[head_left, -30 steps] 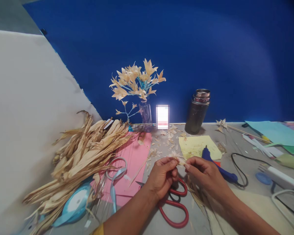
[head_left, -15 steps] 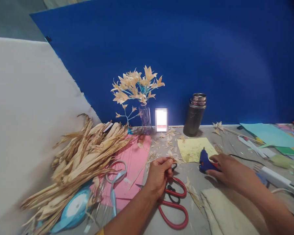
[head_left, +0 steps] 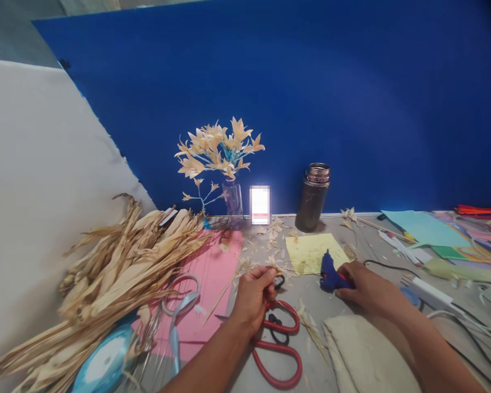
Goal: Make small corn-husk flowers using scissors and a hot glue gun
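My left hand (head_left: 253, 297) is closed in a pinch on a small pale husk piece near the middle of the table, beside red-handled scissors (head_left: 279, 361). My right hand (head_left: 362, 284) grips the blue glue gun (head_left: 331, 273) by its handle, and the nozzle points up and away. The gun is at the corner of a yellow paper (head_left: 311, 251). Pale husk flowers (head_left: 219, 147) stand in a clear glass bottle (head_left: 233, 202) at the back.
Dried husks (head_left: 126, 262) are heaped at the left on pink paper (head_left: 213, 284), with a blue ribbon roll (head_left: 104, 357) in front. A dark bottle (head_left: 312, 202) stands at the back. A folded cloth (head_left: 364, 355), cables and a white power strip (head_left: 431, 292) lie at the right.
The view has turned slightly right, so things sit further left in the picture. My right hand has closed more around the glue gun's handle.
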`<state>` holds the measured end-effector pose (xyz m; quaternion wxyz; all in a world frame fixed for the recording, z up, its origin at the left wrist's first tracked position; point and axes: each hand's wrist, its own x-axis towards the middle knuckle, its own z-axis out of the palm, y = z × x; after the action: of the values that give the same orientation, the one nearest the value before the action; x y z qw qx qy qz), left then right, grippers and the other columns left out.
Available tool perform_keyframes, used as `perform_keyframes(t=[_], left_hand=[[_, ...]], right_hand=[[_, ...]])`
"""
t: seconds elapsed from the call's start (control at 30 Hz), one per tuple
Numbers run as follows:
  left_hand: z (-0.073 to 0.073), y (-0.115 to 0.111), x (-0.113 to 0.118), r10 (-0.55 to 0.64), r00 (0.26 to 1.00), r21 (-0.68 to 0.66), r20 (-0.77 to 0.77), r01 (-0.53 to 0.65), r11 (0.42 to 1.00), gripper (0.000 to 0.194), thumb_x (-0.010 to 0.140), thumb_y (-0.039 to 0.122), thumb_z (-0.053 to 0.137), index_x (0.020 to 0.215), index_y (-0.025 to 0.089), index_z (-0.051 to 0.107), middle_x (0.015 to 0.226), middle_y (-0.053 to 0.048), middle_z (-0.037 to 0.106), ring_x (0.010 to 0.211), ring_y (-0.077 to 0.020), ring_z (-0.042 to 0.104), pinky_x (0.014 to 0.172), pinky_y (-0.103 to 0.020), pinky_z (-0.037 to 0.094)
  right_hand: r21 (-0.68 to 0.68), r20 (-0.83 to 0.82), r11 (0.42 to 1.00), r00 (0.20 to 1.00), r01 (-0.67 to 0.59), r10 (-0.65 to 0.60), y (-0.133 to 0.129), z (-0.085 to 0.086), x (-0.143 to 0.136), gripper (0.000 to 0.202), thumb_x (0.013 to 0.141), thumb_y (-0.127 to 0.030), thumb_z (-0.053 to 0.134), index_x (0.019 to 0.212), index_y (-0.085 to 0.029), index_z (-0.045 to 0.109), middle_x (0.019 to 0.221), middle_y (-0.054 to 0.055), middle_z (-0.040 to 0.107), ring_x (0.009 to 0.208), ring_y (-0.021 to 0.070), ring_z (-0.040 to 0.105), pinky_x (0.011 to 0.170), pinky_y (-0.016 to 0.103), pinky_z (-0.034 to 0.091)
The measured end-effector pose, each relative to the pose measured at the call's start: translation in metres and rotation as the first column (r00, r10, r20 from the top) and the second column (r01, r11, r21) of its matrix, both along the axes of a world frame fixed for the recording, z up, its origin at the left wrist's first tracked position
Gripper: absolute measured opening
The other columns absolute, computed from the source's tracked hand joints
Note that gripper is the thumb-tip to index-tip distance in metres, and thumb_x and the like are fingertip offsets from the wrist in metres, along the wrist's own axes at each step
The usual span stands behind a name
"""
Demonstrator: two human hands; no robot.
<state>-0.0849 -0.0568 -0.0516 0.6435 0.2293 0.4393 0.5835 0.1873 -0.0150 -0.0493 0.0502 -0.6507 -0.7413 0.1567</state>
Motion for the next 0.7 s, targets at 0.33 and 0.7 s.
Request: perform_keyframes(t=[0.33,0.7], left_hand=[[0.003,-0.001,0.000,-0.004,1.000,-0.006,0.005,0.004,1.000,0.034,0.053,0.033,0.091,0.071,0.012,0.072,0.051,0.004,0.055,0.041,-0.0034,0.040,0.042,-0.018,0.030],[0.002,0.000,0.000,-0.010,1.000,-0.001,0.022,0.010,1.000,0.033,0.053,0.031,0.091,0.072,0.010,0.073,0.052,0.004,0.054,0.042,-0.0034,0.040,0.043,-0.018,0.030]], right_hand=[[-0.052,-0.276,0.995,0.959,-0.083,0.065,0.003,0.013,0.014,0.027,0.086,-0.041,0.053,0.092,-0.020,0.069,0.090,0.008,0.074,0.079,0.0260,0.066,0.070,0.033,0.044],[-0.001,-0.182,0.999,0.982,-0.049,0.048,0.000,0.015,0.002,0.025,0.080,-0.042,0.059,0.085,-0.019,0.068,0.085,0.008,0.072,0.077,0.0249,0.064,0.070,0.032,0.042]])
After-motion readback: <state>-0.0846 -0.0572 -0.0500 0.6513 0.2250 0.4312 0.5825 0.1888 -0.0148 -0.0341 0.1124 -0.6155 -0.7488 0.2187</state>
